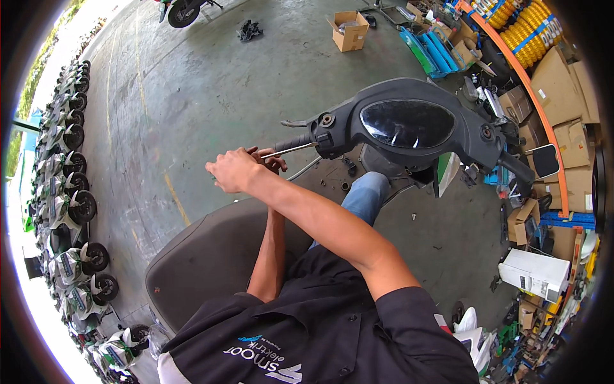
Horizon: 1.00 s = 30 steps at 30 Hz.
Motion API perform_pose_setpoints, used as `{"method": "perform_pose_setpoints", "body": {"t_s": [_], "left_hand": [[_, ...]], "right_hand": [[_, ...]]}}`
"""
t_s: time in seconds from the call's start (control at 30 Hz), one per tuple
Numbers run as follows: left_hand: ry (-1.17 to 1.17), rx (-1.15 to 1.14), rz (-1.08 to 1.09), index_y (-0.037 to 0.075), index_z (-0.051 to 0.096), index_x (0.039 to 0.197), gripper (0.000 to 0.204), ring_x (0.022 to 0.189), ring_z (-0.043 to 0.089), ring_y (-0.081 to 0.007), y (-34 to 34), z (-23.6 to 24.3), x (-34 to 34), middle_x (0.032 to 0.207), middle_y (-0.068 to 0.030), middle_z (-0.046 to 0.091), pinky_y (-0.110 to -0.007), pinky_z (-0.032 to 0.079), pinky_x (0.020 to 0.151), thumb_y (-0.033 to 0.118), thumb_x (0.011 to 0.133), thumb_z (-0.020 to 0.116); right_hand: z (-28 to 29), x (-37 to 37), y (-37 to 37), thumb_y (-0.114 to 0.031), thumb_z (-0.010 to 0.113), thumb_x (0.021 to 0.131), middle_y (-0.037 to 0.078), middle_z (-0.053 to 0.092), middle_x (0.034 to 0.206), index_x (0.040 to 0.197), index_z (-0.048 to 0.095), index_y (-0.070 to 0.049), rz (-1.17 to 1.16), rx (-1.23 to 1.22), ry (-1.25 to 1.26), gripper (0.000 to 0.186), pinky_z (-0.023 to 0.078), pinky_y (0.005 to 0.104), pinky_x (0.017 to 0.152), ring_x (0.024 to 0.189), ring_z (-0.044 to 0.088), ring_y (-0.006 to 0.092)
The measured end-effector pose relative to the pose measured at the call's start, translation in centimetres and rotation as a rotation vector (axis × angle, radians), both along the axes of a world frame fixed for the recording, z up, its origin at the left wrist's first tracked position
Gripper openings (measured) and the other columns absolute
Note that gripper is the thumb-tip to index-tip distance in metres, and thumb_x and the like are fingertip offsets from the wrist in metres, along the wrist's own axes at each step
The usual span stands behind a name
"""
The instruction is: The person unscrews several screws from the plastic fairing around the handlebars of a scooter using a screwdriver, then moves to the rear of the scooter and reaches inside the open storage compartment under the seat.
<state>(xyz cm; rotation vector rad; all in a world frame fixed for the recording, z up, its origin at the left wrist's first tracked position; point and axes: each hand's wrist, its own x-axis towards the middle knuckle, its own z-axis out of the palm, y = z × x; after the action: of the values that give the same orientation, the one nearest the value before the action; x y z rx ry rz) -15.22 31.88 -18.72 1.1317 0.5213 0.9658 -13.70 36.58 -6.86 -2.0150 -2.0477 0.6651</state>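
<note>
I sit astride a scooter, and its dark handlebar cover [409, 96] with an oval display is turned ahead of me. My right hand [233, 170] reaches across to the left, closed round the handle end of a screwdriver [291, 150]. The thin metal shaft runs along the left handlebar grip [289, 143], its tip at the switch housing [327, 141]. My left hand [274, 162] is partly hidden behind the right one. Its fingers curl beside the shaft and grip; what they hold is unclear. The brake lever [294, 123] sticks out beyond the grip.
The scooter seat [204, 262] lies under me. Small loose parts [345, 185] rest on the footboard. A cardboard box [349, 32] and blue toolbox [428, 52] stand on the floor ahead. Orange-framed shelving [543, 121] with cartons is at right; several parked scooters [67, 211] line the left.
</note>
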Motion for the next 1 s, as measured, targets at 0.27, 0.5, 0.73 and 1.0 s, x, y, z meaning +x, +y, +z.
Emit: {"method": "perform_pose_setpoints", "body": {"t_s": [0.27,0.5,0.73,1.0], "left_hand": [[0.130,-0.075,-0.046,0.006,0.058,0.137,0.049,0.102,0.064,-0.0116,-3.7,2.4,3.6,0.100,-0.0033,0.066,-0.028,0.051,0.090,0.009,0.092,0.078],[0.292,0.359,0.081,0.002,0.062,0.126,0.049,0.089,0.063,-0.0140,-5.1,2.6,4.6,0.095,-0.0026,0.067,-0.028,0.051,0.080,0.007,0.083,0.085],[0.177,0.090,-0.090,0.000,0.059,0.119,0.037,0.093,0.059,-0.0130,-5.8,2.1,4.3,0.105,-0.0038,0.062,-0.031,0.050,0.081,0.008,0.089,0.079],[0.071,-0.035,-0.157,-0.001,0.058,0.137,0.046,0.113,0.063,-0.0170,-4.0,3.4,3.0,0.120,-0.0070,0.063,-0.036,0.052,0.101,0.010,0.094,0.075]], "right_hand": [[-2.9,2.6,1.4,-0.026,0.072,0.087,0.013,0.073,0.101,0.113,0.066,-0.012,-0.037,0.047,0.050,0.030,0.060,0.0467,0.079,0.092,0.074,0.0340],[-3.0,8.1,1.0,-0.014,0.062,0.092,0.012,0.073,0.092,0.112,0.061,-0.009,-0.530,0.343,-0.359,0.020,0.060,0.0387,0.064,0.079,0.076,0.0257],[8.0,7.9,-7.0,-0.030,0.073,0.088,0.009,0.070,0.079,0.099,0.061,-0.012,-0.331,0.666,0.078,0.024,0.059,0.0425,0.060,0.069,0.073,0.0325],[7.5,1.5,-7.0,-0.035,0.079,0.083,0.005,0.060,0.068,0.091,0.058,-0.012,0.128,0.854,0.301,0.032,0.053,0.0387,0.051,0.060,0.069,0.0257]]}}
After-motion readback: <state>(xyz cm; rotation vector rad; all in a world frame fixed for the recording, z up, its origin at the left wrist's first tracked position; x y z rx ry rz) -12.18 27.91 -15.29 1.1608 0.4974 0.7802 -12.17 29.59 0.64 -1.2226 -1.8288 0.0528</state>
